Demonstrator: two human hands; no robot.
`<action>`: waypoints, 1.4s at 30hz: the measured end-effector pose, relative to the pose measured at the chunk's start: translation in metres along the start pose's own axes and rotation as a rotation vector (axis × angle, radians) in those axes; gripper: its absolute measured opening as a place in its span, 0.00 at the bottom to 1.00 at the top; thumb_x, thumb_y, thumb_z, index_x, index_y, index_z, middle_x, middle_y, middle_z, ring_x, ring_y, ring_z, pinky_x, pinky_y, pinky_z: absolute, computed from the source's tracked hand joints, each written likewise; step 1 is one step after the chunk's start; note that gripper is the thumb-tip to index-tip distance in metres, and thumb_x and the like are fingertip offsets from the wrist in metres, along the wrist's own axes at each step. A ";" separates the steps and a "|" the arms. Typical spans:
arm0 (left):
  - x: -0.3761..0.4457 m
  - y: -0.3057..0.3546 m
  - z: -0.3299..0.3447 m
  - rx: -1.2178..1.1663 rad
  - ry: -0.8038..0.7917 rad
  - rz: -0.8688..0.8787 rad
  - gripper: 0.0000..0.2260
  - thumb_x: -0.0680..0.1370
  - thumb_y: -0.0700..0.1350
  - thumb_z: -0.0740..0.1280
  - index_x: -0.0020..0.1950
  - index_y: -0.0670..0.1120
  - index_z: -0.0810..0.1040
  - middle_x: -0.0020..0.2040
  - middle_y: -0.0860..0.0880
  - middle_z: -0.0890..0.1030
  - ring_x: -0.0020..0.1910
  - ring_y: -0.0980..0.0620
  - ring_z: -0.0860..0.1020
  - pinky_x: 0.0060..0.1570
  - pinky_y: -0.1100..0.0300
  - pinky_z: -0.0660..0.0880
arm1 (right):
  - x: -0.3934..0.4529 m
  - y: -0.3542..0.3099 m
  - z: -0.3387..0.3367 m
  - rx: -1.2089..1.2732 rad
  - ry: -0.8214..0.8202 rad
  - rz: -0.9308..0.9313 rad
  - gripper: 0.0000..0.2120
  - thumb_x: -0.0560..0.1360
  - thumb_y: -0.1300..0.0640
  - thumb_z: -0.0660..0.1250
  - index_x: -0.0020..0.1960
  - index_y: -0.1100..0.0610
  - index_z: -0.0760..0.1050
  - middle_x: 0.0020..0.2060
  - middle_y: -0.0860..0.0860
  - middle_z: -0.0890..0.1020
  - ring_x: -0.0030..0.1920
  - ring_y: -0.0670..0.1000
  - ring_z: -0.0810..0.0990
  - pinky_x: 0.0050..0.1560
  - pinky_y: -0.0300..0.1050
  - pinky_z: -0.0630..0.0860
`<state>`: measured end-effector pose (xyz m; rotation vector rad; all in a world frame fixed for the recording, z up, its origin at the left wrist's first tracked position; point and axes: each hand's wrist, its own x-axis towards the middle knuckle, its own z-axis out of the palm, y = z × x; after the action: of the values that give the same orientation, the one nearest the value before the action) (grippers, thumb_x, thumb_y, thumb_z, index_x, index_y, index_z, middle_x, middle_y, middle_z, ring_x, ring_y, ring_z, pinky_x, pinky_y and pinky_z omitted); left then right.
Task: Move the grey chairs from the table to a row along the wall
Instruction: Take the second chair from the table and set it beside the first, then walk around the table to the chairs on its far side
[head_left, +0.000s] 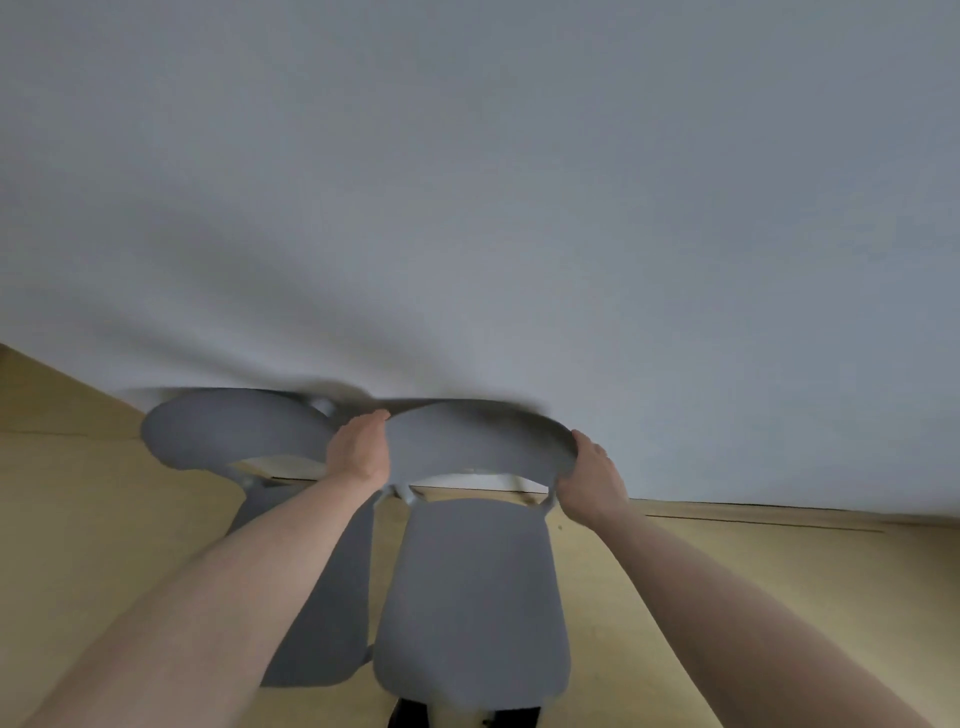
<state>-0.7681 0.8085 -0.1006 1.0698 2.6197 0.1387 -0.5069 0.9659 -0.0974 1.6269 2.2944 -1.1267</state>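
A person's left hand (361, 449) and right hand (592, 480) each grip an end of a grey chair's backrest (480, 441), setting the chair (470, 597) against the white wall (493, 208) just beside a second grey chair (234, 431). Lowering it level and square to the wall should keep the row tidy; the neighbour's seat, nearly touching, crowds the left side on the wooden floor (753, 571).

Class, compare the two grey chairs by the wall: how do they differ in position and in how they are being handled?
The right-hand chair is gripped at both ends of its backrest by the left hand and right hand; the left-hand chair is held by no one. The right-hand chair shows its whole seat; the left-hand chair's seat is partly hidden behind the left arm. Both are grey, curved-backed, and face away from the wall.
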 end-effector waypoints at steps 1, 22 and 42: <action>-0.009 0.001 -0.002 -0.026 -0.021 0.039 0.18 0.74 0.34 0.65 0.64 0.44 0.73 0.57 0.45 0.80 0.56 0.42 0.79 0.52 0.50 0.76 | -0.012 0.001 0.003 -0.011 0.001 0.015 0.28 0.74 0.63 0.63 0.72 0.54 0.63 0.66 0.54 0.72 0.61 0.58 0.75 0.54 0.49 0.74; -0.203 -0.060 -0.034 0.096 -0.395 0.463 0.19 0.75 0.41 0.62 0.66 0.49 0.71 0.67 0.51 0.71 0.64 0.48 0.71 0.60 0.53 0.73 | -0.329 -0.036 0.074 0.048 0.001 0.254 0.28 0.74 0.61 0.60 0.75 0.54 0.62 0.72 0.50 0.66 0.69 0.54 0.71 0.66 0.48 0.70; -0.589 0.092 0.034 0.330 -0.478 1.206 0.29 0.76 0.39 0.63 0.76 0.46 0.62 0.74 0.47 0.64 0.71 0.45 0.66 0.69 0.49 0.68 | -0.732 0.146 0.171 0.285 0.443 0.727 0.30 0.76 0.60 0.64 0.76 0.53 0.61 0.72 0.51 0.67 0.70 0.55 0.70 0.69 0.47 0.70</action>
<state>-0.2989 0.4632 0.0296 2.2935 1.3182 -0.2707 -0.1290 0.3184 0.0599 2.7222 1.4765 -0.9905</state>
